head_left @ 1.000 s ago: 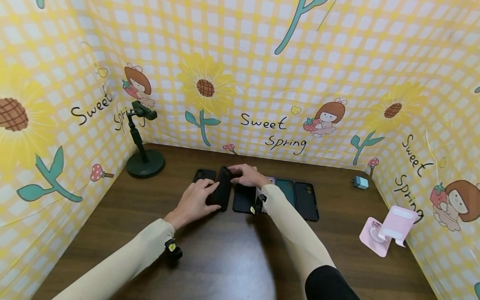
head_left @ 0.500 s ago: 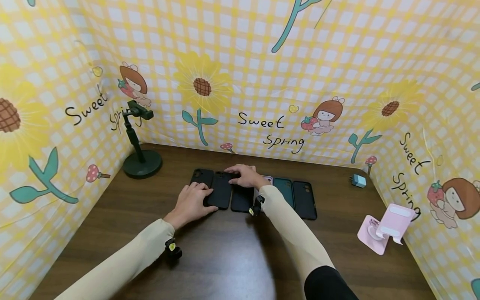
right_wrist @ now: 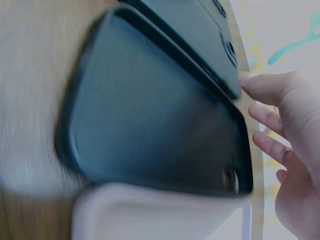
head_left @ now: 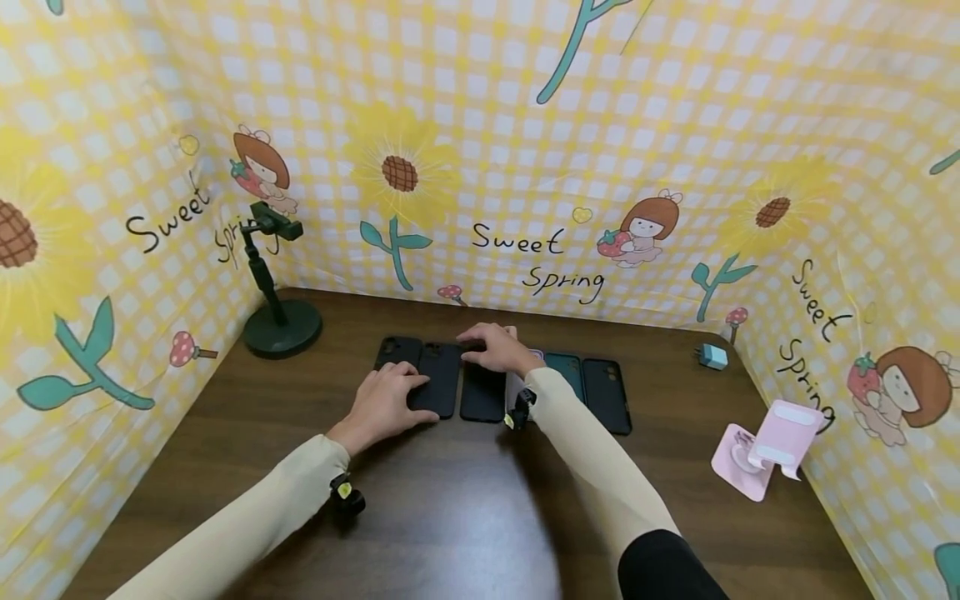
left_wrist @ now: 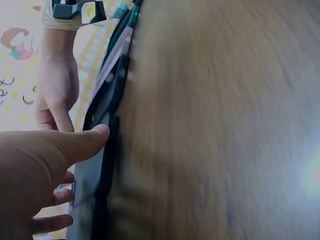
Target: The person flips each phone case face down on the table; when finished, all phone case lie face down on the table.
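Observation:
Several phone cases lie side by side on the table. My left hand [head_left: 382, 402] rests over the two leftmost black cases; its thumb touches the lower edge of the second black phone case [head_left: 441, 379], which lies with its back and camera cutout up. The leftmost black phone case [head_left: 399, 350] is partly under the fingers. With fingers spread, my right hand [head_left: 497, 348] is at the top end of the second case, its fingertip right at the corner in the right wrist view. The third black phone case [right_wrist: 150, 110] lies hollow side up, beside a pale pink phone case [right_wrist: 135, 215].
Right of the pink case lie a teal phone case [head_left: 567, 372] and another black phone case [head_left: 607, 396]. A dark green stand [head_left: 282, 329] is at the back left. A light blue charger [head_left: 712, 357] and a pink phone stand [head_left: 783, 433] are on the right. Printed cloth walls surround the table.
The second black case stood tilted on its edge between both hands and now lies flat, back up. My right hand has drawn slightly right from it; the left hand has barely moved.

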